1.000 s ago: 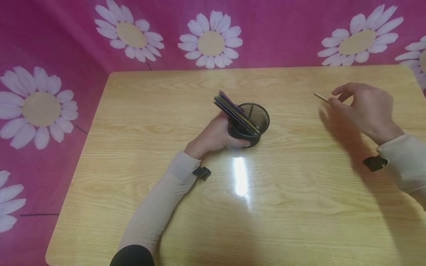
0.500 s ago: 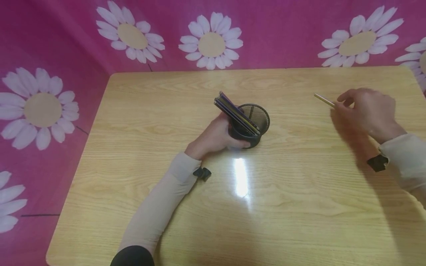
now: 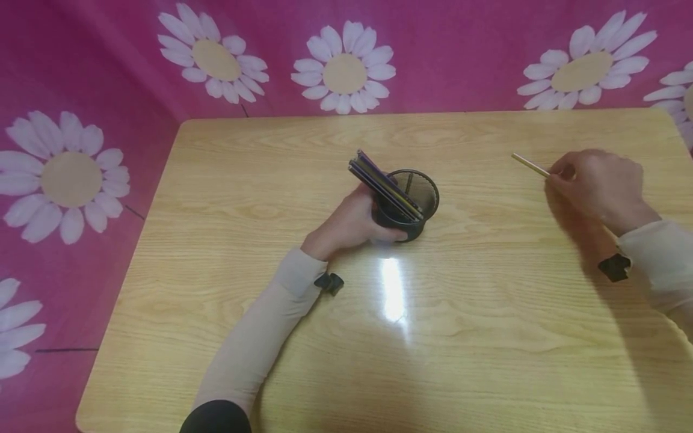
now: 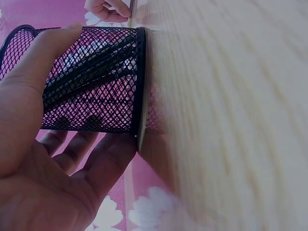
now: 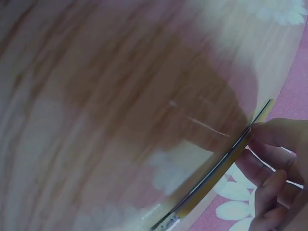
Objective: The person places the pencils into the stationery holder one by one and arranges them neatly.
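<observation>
A black mesh pencil cup (image 3: 406, 225) stands near the middle of the table, and my left hand (image 3: 352, 219) grips its side. Several dark pencils (image 3: 384, 183) lean out of it toward the far left. The left wrist view shows my thumb across the mesh cup (image 4: 96, 82) and the fingers (image 4: 108, 163) round its other side. Over at the far right, my right hand (image 3: 603, 183) pinches one end of a yellow pencil with a dark stripe (image 3: 529, 163) between thumb and fingertips. That striped pencil (image 5: 207, 180) lies low, close to the tabletop, in the right wrist view.
The wooden table (image 3: 460, 313) has rounded corners and a glossy patch of reflected light in front of the cup. A pink cloth with white daisies (image 3: 449, 54) hangs behind the table and along its left side. Both sleeves carry small black wrist mounts.
My right hand has shifted slightly right and toward me, and more of the yellow pencil shows beyond its fingertips. The left hand and the cup have stayed in place.
</observation>
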### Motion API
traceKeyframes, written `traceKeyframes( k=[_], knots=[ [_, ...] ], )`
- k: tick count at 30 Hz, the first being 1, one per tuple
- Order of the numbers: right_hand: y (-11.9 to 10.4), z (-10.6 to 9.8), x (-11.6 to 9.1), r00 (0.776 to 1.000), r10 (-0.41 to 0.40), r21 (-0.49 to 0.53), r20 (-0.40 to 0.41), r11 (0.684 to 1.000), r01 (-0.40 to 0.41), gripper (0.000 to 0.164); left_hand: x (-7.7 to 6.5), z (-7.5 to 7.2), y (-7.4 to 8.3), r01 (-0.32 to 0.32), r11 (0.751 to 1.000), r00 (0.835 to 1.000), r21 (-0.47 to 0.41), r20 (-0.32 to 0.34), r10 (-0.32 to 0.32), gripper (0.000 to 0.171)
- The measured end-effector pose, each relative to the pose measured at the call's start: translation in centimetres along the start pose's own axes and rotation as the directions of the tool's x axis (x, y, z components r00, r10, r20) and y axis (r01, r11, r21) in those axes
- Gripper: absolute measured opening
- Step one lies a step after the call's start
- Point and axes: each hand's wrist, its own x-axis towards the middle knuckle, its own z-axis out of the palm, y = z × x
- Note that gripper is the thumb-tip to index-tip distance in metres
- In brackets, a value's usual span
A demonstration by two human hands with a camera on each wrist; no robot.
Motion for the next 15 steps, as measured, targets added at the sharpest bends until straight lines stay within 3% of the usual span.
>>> traceKeyframes(
  k=[15],
  knots=[
    [-0.15,0.36,-0.26,0.999,-0.030,-0.015,-0.022,0.999,0.030,0.023,0.01,0.01,0.10,0.004,1.000,1.000,0.006,0.007,-0.004,0.100]
  ],
)
